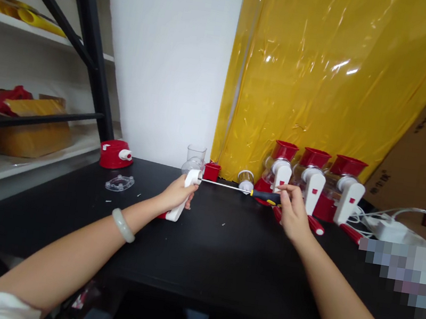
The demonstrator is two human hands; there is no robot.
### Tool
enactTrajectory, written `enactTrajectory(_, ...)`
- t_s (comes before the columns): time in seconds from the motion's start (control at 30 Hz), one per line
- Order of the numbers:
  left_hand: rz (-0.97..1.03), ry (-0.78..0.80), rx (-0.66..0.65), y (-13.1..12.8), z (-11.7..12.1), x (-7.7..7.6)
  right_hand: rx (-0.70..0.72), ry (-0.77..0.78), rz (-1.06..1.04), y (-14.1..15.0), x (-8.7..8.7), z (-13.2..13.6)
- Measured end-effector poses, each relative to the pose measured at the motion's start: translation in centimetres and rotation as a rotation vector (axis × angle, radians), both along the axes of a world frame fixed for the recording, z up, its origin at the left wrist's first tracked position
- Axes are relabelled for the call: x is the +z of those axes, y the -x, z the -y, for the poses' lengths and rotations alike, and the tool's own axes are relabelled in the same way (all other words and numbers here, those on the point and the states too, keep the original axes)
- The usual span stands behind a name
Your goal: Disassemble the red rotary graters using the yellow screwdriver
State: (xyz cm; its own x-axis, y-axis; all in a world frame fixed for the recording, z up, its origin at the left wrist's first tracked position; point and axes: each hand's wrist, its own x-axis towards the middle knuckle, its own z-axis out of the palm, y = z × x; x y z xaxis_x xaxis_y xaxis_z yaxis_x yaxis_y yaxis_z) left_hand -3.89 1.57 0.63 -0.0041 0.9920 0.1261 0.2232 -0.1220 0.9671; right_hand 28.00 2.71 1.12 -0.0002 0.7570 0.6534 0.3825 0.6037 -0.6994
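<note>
My left hand (177,194) is closed around a white plastic handle part (184,198) with a red end, held on the black table (202,249). My right hand (292,212) grips the black and yellow handle of a screwdriver (241,188). Its long metal shaft points left, with the tip at the top of the white part. A pale green bangle (123,224) sits on my left wrist.
Three red and white grinder units (313,189) stand in a row against yellow plastic sheeting (330,81). A red base (116,154), a clear disc (120,183), a clear cup (196,154), a small red piece (211,171) and a metal drum (246,180) lie nearby. White cables (388,225) are at right; shelving stands at left.
</note>
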Motion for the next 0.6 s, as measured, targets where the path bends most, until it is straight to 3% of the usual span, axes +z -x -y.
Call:
enactTrajectory(0.2, -0.103, -0.042, 0.034, 0.17, -0.28, -0.52, 0.007, 0.195, -0.003, -0.18, 0.04, 0.01)
enactTrajectory(0.43, -0.104, -0.030, 0.065, 0.38, -0.62, -0.69, 0.141, 0.156, -0.118, 0.27, 0.29, -0.16)
enactTrajectory(0.6, -0.078, -0.030, 0.062, 0.47, -0.77, -0.88, 0.139, 0.161, -0.140, 0.21, 0.39, -0.07)
